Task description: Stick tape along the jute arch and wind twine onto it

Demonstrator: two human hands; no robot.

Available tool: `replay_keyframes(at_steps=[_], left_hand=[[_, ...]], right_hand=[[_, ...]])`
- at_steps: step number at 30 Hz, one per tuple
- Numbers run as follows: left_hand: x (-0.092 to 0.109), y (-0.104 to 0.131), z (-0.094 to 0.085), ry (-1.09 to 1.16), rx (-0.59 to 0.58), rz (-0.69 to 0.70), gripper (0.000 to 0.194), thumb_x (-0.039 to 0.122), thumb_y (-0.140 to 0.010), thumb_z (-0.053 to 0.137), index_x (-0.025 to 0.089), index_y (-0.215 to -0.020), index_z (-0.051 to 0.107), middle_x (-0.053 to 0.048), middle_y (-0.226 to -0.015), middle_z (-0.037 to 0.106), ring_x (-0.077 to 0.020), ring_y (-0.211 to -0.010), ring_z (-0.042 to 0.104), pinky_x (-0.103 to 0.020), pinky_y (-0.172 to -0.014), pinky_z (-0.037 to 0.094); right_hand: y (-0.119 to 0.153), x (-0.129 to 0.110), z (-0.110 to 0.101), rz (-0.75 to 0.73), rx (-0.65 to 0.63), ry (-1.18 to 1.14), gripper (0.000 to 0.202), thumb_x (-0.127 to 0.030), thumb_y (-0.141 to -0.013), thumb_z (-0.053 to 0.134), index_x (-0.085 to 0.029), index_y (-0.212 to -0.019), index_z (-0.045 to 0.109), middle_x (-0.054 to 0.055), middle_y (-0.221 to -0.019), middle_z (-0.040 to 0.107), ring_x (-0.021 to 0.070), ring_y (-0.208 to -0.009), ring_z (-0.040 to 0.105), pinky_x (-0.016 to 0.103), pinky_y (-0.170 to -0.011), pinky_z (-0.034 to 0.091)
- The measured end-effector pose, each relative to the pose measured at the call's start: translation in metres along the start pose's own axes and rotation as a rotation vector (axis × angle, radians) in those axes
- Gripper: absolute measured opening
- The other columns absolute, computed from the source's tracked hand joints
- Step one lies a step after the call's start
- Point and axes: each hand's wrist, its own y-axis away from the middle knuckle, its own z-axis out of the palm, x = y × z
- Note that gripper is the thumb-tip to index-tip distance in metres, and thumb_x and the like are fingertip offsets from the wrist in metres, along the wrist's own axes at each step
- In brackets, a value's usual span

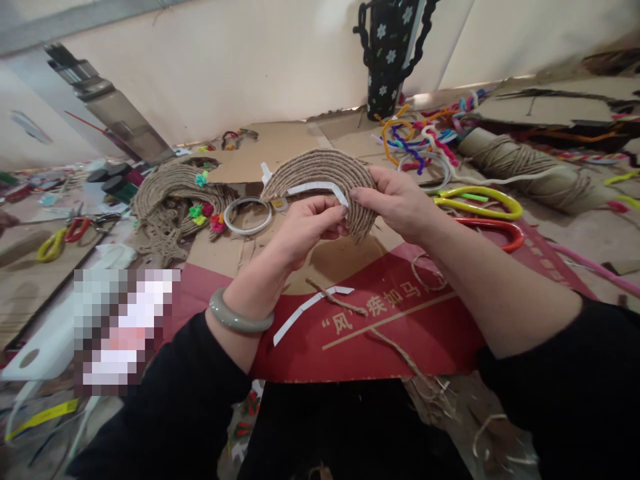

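A curved arch of brown twine rows [320, 167] is held up in front of me. My right hand [397, 200] grips its right end, thumb on the front face. My left hand [320, 227] is closed below the inner curve, thumb and fingertips pinching at the end of a white tape strip [315, 187] that runs along that curve. Below the hands, a second white strip [305, 310] and a loose length of twine [385, 337] lie on the red cardboard [290, 360].
Left of the hands lie more twine pieces [170, 193] with bright flowers and a tape roll [249, 217]. Yellow-and-red-handled scissors [493, 203] rest at right, near a twine spool [525, 170]. A dark flowered cup [390, 60] stands at the back, a bottle [115, 110] back left.
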Motion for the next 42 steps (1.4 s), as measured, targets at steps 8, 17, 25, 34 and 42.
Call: replay_keyframes(at_steps=[8, 17, 25, 34, 42], left_hand=[[0.0002, -0.0001, 0.0048, -0.013, 0.086, 0.072, 0.017, 0.012, -0.079, 0.065, 0.015, -0.064, 0.059, 0.003, -0.056, 0.059, -0.0066, -0.052, 0.055, -0.02, -0.058, 0.045], [0.0022, -0.0008, 0.0009, 0.063, 0.083, 0.044, 0.013, 0.02, -0.084, 0.069, 0.015, -0.073, 0.065, 0.003, -0.062, 0.064, -0.0058, -0.054, 0.058, -0.019, -0.058, 0.045], [-0.0013, -0.0022, -0.0016, 0.031, 0.092, 0.109, 0.011, 0.017, -0.081, 0.072, 0.014, -0.071, 0.067, 0.002, -0.062, 0.065, -0.0068, -0.058, 0.06, -0.019, -0.063, 0.048], [-0.0004, -0.0034, -0.0017, 0.086, 0.079, 0.062, 0.006, 0.011, -0.079, 0.071, 0.013, -0.074, 0.068, 0.002, -0.066, 0.068, -0.0066, -0.057, 0.063, -0.019, -0.061, 0.049], [-0.0005, -0.0025, 0.0024, 0.057, 0.122, 0.12, 0.013, 0.011, -0.078, 0.069, 0.014, -0.067, 0.062, 0.005, -0.058, 0.062, -0.0049, -0.052, 0.057, -0.018, -0.058, 0.043]], right_hand=[[0.0013, -0.0007, 0.003, 0.009, -0.011, -0.017, 0.01, -0.025, -0.084, 0.065, -0.019, -0.085, 0.058, -0.003, -0.07, 0.056, 0.0101, -0.06, 0.051, 0.024, -0.052, 0.041], [0.0025, -0.0011, 0.0039, 0.041, -0.006, -0.072, 0.01, -0.026, -0.083, 0.064, -0.021, -0.085, 0.055, -0.004, -0.067, 0.06, 0.0103, -0.054, 0.055, 0.023, -0.047, 0.045], [0.002, -0.0026, 0.0035, 0.05, -0.032, -0.059, 0.019, -0.022, -0.078, 0.067, -0.02, -0.091, 0.054, -0.003, -0.073, 0.058, 0.0104, -0.057, 0.054, 0.023, -0.048, 0.043], [0.0018, -0.0022, 0.0023, 0.018, -0.054, -0.076, 0.022, -0.021, -0.078, 0.066, -0.02, -0.095, 0.052, -0.004, -0.074, 0.058, 0.0089, -0.056, 0.055, 0.022, -0.047, 0.046], [0.0015, 0.0, 0.0062, 0.052, -0.021, -0.006, 0.034, -0.02, -0.073, 0.074, -0.021, -0.096, 0.049, -0.005, -0.073, 0.058, 0.0092, -0.056, 0.057, 0.022, -0.046, 0.049]])
